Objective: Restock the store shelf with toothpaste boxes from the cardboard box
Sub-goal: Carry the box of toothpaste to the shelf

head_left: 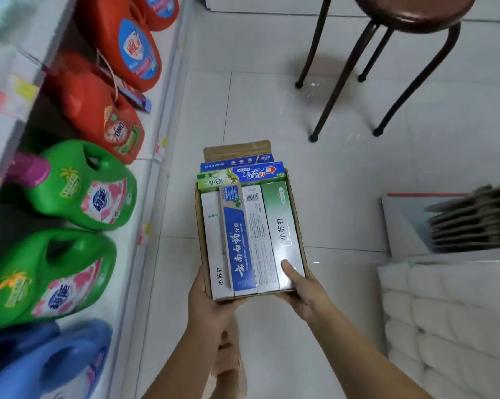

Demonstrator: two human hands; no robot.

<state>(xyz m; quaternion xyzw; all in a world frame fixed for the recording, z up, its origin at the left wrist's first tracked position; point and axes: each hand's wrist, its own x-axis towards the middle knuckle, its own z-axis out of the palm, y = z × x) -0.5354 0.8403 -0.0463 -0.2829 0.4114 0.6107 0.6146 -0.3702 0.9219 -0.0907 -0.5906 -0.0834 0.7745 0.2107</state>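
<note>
I hold an open cardboard box (297,223) above the tiled floor, in the middle of the view. It is packed with several toothpaste boxes: a blue-and-tan one (238,246) lies on top, white-green ones (283,234) lie beside it, and a blue one (254,172) lies crosswise at the far end. My left hand (207,306) grips the box's near left corner from below. My right hand (303,289) grips the near right corner, thumb pressed on a white-green toothpaste box. The store shelf (153,156) runs along the left.
Red (99,110), green (84,185) and blue (47,364) detergent jugs fill the shelf's low tier. A dark round stool (387,53) stands ahead on the right. Flattened cardboard (473,220) and white wrapped packs (444,326) lie at the right. My foot shows below the box.
</note>
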